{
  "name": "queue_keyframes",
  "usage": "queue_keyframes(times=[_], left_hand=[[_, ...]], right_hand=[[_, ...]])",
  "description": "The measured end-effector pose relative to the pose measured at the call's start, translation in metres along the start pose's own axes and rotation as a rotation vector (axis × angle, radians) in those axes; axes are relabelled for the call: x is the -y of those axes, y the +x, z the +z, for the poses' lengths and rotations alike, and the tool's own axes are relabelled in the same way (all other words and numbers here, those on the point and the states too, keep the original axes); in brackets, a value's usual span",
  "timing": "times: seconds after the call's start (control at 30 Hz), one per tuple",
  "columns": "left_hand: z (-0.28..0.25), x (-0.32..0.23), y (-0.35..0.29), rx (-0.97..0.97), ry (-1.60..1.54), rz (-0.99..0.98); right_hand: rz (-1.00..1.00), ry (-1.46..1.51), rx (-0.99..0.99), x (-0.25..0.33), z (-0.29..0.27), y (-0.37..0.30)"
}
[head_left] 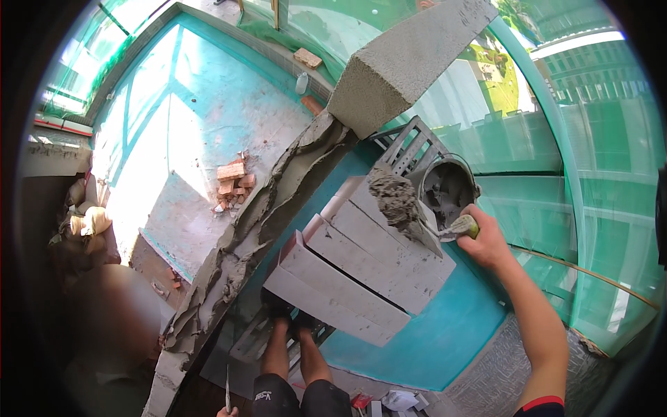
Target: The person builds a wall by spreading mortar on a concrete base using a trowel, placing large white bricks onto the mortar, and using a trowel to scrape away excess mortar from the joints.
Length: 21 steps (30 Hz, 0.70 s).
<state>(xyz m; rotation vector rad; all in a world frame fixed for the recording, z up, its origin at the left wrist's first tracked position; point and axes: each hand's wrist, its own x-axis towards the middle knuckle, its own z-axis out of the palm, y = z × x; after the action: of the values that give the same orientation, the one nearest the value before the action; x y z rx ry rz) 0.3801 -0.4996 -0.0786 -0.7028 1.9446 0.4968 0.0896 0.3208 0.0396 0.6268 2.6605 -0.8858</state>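
Note:
My right hand is wrapped round the handle of a trowel whose blade carries a thick heap of wet grey mortar. The loaded blade hangs over the far end of stacked pale grey blocks, beside a round bucket with mortar inside. At the lower edge my left hand, mostly cut off, grips a thin pointed tool seen edge-on; its kind is unclear. Wet mortar lies in ridges along the top of a wall running diagonally to a rough grey pillar.
Broken red bricks lie on the turquoise floor beyond the wall. A grey slatted crate stands behind the bucket. Green netting hangs at right. Another person, blurred, is at left near several sacks.

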Motion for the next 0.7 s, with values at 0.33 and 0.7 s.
queue_keyframes(times=[0.33, 0.7], left_hand=[[0.017, 0.02, -0.017, 0.077, -0.251, -0.218], [0.015, -0.005, -0.043, 0.022, -0.072, -0.092]], right_hand=[[-0.106, -0.314, 0.005, 0.002, 0.013, 0.12], [0.157, -0.291, 0.153, 0.017, -0.019, 0.136]])
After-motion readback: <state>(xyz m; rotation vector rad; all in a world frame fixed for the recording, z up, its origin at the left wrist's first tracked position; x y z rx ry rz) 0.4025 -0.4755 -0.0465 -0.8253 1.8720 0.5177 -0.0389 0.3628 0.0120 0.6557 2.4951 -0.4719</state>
